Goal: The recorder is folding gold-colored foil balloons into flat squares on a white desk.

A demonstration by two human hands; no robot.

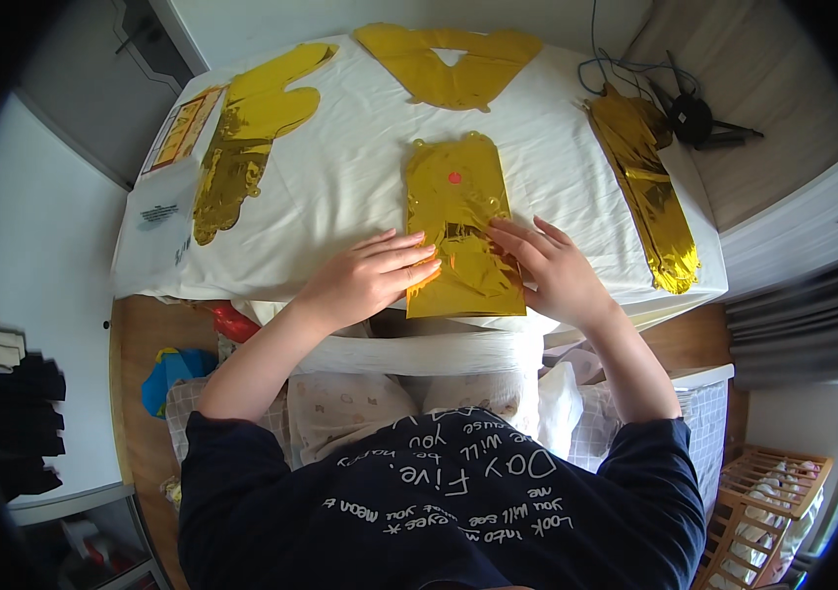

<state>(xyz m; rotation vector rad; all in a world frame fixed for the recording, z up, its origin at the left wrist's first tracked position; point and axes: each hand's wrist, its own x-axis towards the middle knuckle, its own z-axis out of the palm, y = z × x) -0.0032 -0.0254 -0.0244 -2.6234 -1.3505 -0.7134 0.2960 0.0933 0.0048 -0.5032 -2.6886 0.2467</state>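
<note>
Gold foil balloon (458, 228) lies flat on white sheet (340, 187), at its near edge; left hand (370, 280) flat, fingers spread, pressing balloon's left side; right hand (549, 267) flat, open, pressing right side; neither grips.

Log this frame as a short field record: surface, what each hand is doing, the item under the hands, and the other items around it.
surface: table under a white cloth
left hand: left hand lies flat, fingers spread, on the left edge of the folded gold foil balloon
right hand: right hand lies flat on its lower right part
item detail: small red dot near the balloon's top
far left: flat gold foil balloon, clear plastic bag
far centre: another gold foil piece
right edge: stack of gold foil pieces
</note>
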